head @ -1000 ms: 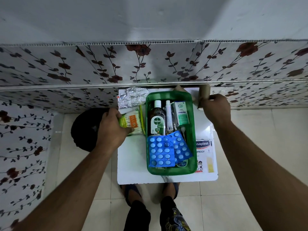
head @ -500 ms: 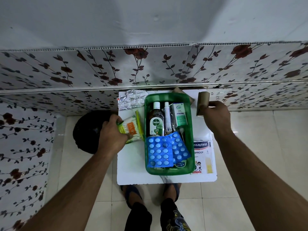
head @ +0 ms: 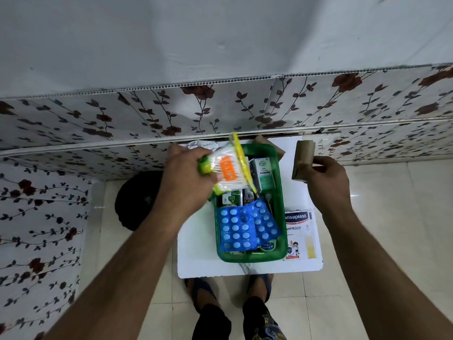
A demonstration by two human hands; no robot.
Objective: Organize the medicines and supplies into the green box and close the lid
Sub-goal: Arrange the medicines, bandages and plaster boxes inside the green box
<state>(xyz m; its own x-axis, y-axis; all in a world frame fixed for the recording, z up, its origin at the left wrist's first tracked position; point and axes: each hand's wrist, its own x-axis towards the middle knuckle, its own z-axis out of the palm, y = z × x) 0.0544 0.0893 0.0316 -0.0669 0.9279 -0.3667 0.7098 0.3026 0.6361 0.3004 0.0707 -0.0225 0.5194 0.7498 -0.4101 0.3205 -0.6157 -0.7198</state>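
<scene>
The left hand (head: 186,177) grasps a cotton swab packet (head: 226,171), held above the green box (head: 282,204) at its 11 o'clock corner. The right hand (head: 326,180) grips a brown bandage roll (head: 302,159) at the box's 2 o'clock.

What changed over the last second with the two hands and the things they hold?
The left hand lifted the cotton swab packet off the white table and swung it right, over the far end of the green box. The right hand kept its grip on the brown roll, only raising it slightly. The blue pill strips in the box and the plaster box beside it stayed put.
</scene>
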